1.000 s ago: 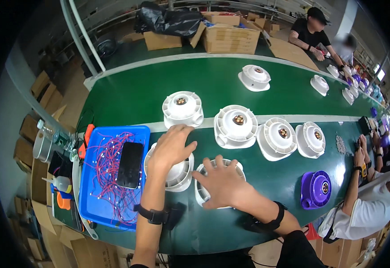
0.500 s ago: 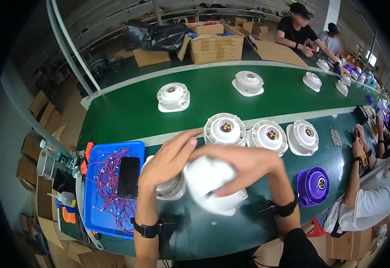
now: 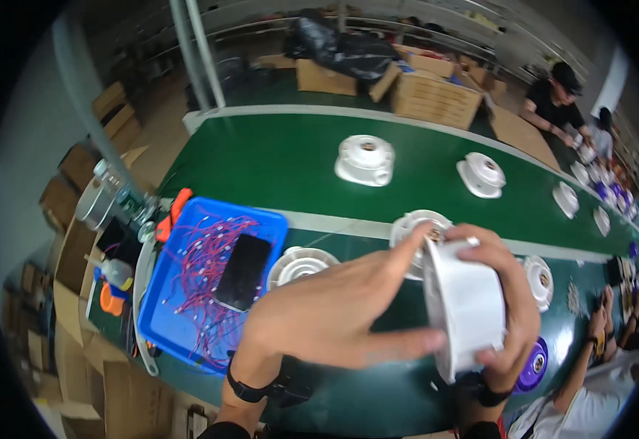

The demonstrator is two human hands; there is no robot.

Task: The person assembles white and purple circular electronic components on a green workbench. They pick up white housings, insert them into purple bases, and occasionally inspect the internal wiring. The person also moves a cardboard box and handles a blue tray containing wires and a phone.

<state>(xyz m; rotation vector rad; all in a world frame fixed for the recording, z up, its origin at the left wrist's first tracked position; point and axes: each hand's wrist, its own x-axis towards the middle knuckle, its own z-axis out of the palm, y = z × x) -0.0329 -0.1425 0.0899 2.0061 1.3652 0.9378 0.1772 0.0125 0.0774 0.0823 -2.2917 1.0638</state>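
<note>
My right hand [image 3: 513, 307] is wrapped around a white plastic round housing [image 3: 469, 307], which is tipped on its side above the table. My left hand [image 3: 349, 304] reaches across from the left with its thumb and a finger stretched wide apart. A fingertip of it is at the housing's flat flange; whether it presses there I cannot tell. Behind my hands sits another white housing [image 3: 411, 221], partly covered. An open white ribbed housing [image 3: 301, 263] lies left of them, partly hidden by my left hand. A purple housing [image 3: 534, 369] shows beyond my right wrist.
A blue tray [image 3: 160, 322] holds red and purple wires [image 3: 206, 256] and a black phone [image 3: 244, 271]. More white housings [image 3: 365, 157] stand on the green belt [image 3: 261, 161]. A bottle [image 3: 122, 190] is at left. A co-worker's hands [image 3: 603, 311] are at right.
The white housing has been lifted and turned onto its side in my right hand. My left hand has shifted to the housing's flange side. The whole view has swung, moving the scene rightward.
</note>
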